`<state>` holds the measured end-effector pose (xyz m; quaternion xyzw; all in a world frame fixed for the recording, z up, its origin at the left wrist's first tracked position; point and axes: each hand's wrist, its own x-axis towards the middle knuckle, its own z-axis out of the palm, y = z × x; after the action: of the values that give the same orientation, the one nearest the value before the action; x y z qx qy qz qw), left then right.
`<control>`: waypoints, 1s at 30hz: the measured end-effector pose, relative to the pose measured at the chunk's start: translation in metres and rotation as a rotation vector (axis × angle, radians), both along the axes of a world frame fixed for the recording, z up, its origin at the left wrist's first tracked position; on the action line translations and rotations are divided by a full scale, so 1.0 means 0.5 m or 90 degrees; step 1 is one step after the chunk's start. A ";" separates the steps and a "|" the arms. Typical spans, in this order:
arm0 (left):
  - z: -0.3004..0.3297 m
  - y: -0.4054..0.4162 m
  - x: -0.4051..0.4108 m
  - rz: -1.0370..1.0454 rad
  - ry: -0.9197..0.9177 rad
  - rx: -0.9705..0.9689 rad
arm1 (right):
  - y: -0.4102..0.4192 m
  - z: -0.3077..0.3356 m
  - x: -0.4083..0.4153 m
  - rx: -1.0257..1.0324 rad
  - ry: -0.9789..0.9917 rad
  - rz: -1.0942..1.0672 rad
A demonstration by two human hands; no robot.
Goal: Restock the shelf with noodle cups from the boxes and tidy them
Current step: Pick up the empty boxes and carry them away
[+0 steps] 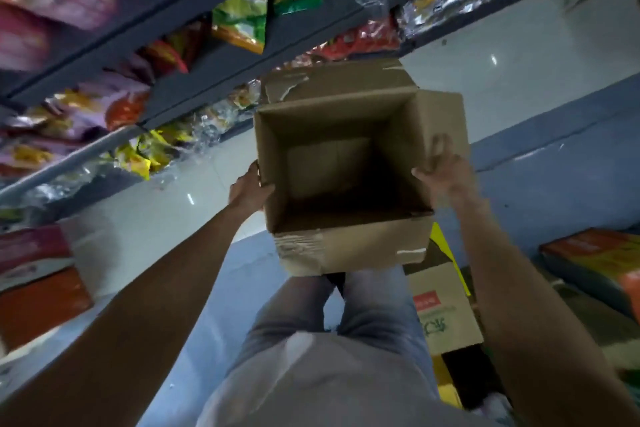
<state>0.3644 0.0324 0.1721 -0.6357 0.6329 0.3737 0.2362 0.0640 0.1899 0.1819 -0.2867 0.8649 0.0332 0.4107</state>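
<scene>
Both hands (249, 189) (445, 172) grip the open, empty cardboard box (332, 166).

floor (519, 55) – pale glossy tiles, blue band | shelves (221, 55) – dark, packed with snack bags (242, 21) | light dim

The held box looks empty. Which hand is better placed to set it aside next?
Right, probably. The right hand grips the cardboard box at its right wall, on the side where another printed carton sits on the floor. The left hand faces the shelf.
</scene>
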 end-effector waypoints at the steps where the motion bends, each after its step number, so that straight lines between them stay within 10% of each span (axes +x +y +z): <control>1: 0.016 0.008 0.062 0.024 -0.001 -0.015 | -0.009 0.011 0.046 -0.014 -0.019 0.005; 19: 0.158 0.396 1.017 0.826 0.070 -0.263 | -0.279 0.173 1.048 -0.195 -0.062 0.534; 30: 0.126 0.454 1.275 0.923 -0.080 -0.205 | -0.413 0.137 1.519 -0.246 -0.146 0.706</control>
<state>1.0021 0.2596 0.2351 -0.9406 0.0871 0.3013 -0.1297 0.8238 -0.0165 0.2505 -0.7665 0.5269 0.0536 0.3632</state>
